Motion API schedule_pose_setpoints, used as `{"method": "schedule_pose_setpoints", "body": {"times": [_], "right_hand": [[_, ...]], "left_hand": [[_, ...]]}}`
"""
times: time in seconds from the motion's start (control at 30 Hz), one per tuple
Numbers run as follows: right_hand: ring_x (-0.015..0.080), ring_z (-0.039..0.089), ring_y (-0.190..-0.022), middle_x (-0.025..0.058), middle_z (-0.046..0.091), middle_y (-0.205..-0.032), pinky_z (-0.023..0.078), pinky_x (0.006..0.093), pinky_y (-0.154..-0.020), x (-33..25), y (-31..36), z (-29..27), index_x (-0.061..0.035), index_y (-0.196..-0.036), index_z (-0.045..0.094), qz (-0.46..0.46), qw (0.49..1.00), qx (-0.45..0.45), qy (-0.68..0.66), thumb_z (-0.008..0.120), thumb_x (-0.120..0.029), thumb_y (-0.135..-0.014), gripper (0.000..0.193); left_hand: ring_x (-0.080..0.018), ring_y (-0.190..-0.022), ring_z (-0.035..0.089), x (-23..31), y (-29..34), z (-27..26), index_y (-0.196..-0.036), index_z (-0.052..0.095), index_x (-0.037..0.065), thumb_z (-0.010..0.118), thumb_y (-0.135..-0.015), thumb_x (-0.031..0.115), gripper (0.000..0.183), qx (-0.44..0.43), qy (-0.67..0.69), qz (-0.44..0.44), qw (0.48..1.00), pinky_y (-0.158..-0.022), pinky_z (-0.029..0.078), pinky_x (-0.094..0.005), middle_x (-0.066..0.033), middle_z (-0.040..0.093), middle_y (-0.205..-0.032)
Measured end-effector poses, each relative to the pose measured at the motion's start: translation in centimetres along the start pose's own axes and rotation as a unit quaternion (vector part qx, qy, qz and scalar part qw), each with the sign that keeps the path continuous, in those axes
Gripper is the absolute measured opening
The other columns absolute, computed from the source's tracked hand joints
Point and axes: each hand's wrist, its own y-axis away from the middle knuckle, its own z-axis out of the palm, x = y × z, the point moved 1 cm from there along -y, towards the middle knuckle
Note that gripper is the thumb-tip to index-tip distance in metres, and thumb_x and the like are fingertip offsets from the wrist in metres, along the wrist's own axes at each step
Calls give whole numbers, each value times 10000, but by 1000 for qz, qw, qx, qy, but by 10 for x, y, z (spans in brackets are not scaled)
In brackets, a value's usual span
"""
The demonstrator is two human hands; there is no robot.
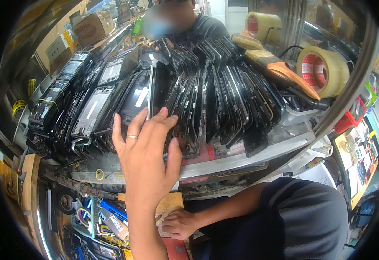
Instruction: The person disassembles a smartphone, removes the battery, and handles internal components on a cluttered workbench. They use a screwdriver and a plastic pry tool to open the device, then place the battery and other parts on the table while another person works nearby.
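Note:
My left hand point(148, 149), with a ring on one finger, reaches up over the front of a row of phone screens. Its fingers are spread, and the fingertips touch the lower end of a silver-edged phone panel point(151, 84) standing nearly upright. The thumb is apart from the panel. Many dark phone screen panels point(224, 99) stand packed on edge to the right of that hand. More phone frames point(96, 104) lean in stacks to its left. Below the bench edge, my right hand point(179, 224) rests with curled fingers on a small wooden board point(170, 203); I see nothing in it.
A metal rail point(250, 157) borders the bench. Rolls of clear tape point(317, 71) and an orange-handled brush point(280, 71) lie at the right. A basket of tools point(95, 216) sits low left. Another person point(206, 27) is across the bench. Cardboard boxes point(95, 29) stand far left.

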Motion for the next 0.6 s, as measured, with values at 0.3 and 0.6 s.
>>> {"method": "schedule_pose_setpoints", "body": {"times": [0.3, 0.6], "right_hand": [[333, 625, -724, 108, 565, -822, 496, 458, -630, -17, 11, -38, -50, -930, 608, -26, 996, 26, -82, 724, -77, -854, 142], [270, 596, -680, 67, 563, -823, 480, 388, -579, -75, 2, -175, -21, -985, 688, -66, 993, 80, 62, 744, -71, -887, 123]], "left_hand": [[-305, -1215, 618, 25, -11, 18, -1121, 718, 113, 953, -603, 549, 717, 40, -40, -81, 995, -1238, 265, -680, -41, 704, -1114], [-399, -1412, 550, 6, -5, -19, -1391, 663, 85, 881, -658, 254, 784, -91, 53, -16, 994, -1305, 167, -599, -142, 682, -1439]]}}
